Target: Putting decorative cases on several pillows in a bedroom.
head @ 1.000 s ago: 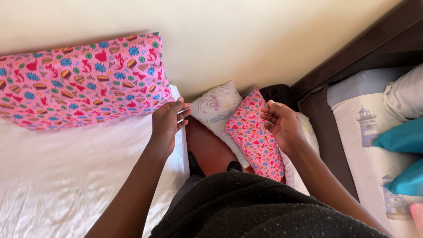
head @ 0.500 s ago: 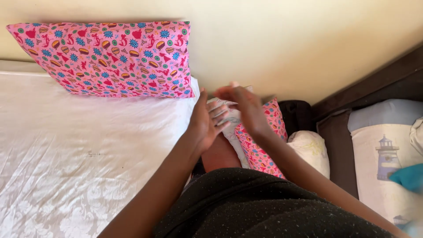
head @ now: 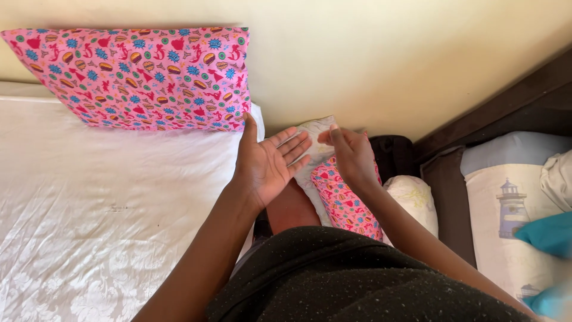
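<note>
My left hand (head: 268,164) is held palm up with fingers spread, just off the right edge of the white-sheeted bed (head: 89,197); it holds nothing. My right hand (head: 351,156) hovers beside it, back toward me, fingers loosely bent over a small white printed pillow (head: 314,132) and a small pink patterned pillow (head: 342,200) wedged in the gap between two beds. Nothing shows in the right hand. A large pink patterned pillow (head: 137,77) leans against the cream wall at the head of the bed, close to my left thumb.
Another white pillow (head: 414,200) and a dark bag (head: 393,155) sit in the gap. On the right is a second bed with a dark wooden frame (head: 447,203), a lighthouse-print sheet (head: 506,209) and a teal cushion (head: 548,232). My dark clothing fills the bottom of the view.
The hands came together and touched over the small pillows, then parted a little. The left palm now faces up. The view shifted left, showing more of the big pink pillow.
</note>
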